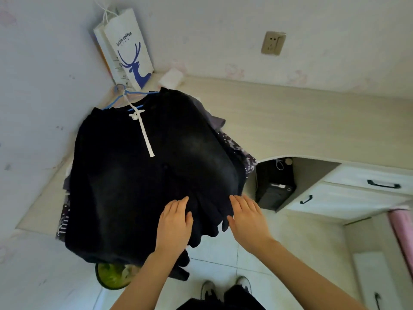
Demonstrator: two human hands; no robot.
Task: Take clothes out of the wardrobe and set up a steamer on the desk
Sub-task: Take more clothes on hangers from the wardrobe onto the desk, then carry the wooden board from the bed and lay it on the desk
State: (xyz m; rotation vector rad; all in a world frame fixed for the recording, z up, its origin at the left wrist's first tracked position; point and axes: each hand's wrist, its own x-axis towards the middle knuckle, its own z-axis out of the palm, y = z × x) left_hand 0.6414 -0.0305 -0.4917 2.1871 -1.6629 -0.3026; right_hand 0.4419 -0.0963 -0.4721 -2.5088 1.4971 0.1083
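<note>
A pile of clothes lies on the pale desk (312,121) in the corner. On top is a black garment (138,175) on a blue hanger (125,95), with a white ribbon (144,130) at its neck. Patterned purple fabric (237,151) shows beneath it. My left hand (175,222) rests flat on the garment's near hem with its fingers apart. My right hand (247,218) lies flat beside it, at the hem's right edge, fingers spread. No steamer is in view.
A white paper bag with a blue deer (127,52) stands in the desk's back corner, beside a white packet (171,78). A wall socket (273,43) sits above the desk. Drawers (357,189) stand at right, a black box (276,189) under the desk, a green bin (111,276) below.
</note>
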